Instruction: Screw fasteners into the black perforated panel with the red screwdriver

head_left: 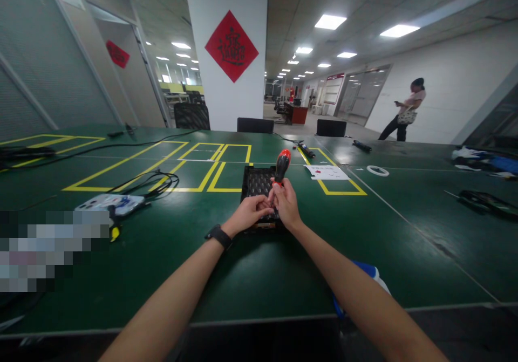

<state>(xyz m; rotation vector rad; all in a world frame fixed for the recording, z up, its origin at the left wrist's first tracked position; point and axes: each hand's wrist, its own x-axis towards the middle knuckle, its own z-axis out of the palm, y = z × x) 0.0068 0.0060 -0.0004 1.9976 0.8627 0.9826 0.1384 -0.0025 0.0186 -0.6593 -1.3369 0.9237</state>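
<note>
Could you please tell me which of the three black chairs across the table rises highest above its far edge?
The leftmost chair; its mesh back stands taller in view than the middle chair and the right chair.

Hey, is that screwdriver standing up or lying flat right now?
Upright, leaning slightly: the screwdriver's red-and-black handle points up above the hands, over the black tray.

Red-and-black screwdriver (283, 165) upright above black tray (259, 179).

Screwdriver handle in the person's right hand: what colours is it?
The handle is red and black, seen best in the head view.
</note>
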